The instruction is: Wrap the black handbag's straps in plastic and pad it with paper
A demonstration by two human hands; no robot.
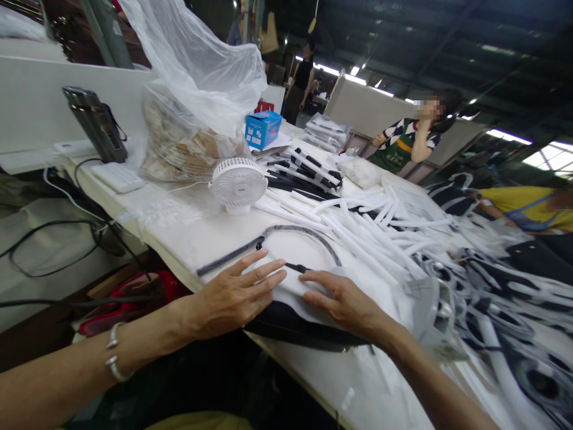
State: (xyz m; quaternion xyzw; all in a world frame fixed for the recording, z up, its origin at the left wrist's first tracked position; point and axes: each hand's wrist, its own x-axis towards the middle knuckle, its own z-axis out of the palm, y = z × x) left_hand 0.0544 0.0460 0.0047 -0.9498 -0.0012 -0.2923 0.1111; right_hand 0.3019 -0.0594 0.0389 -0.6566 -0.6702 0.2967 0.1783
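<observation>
In the head view, a black item, perhaps a bag (295, 327), lies at the table's front edge under a thin white sheet (286, 294). My left hand (237, 292) rests over the sheet's left part, fingers stretched out. From the right, my right hand (347, 298) reaches over the same sheet, index finger and thumb apart, its other fingers partly hidden. A dark strap (304, 229) with a greyish cover loops behind both hands. Its thin black section with a small black fitting (301, 268) runs between my fingertips. Neither hand visibly grips anything.
A small white fan (239, 184) stands behind the strap. Left of it are a clear plastic bag of brown pieces (179, 143) and a dark flask (96, 125). White tubes (367, 239) and black-and-white straps crowd the right. Several people are farther back.
</observation>
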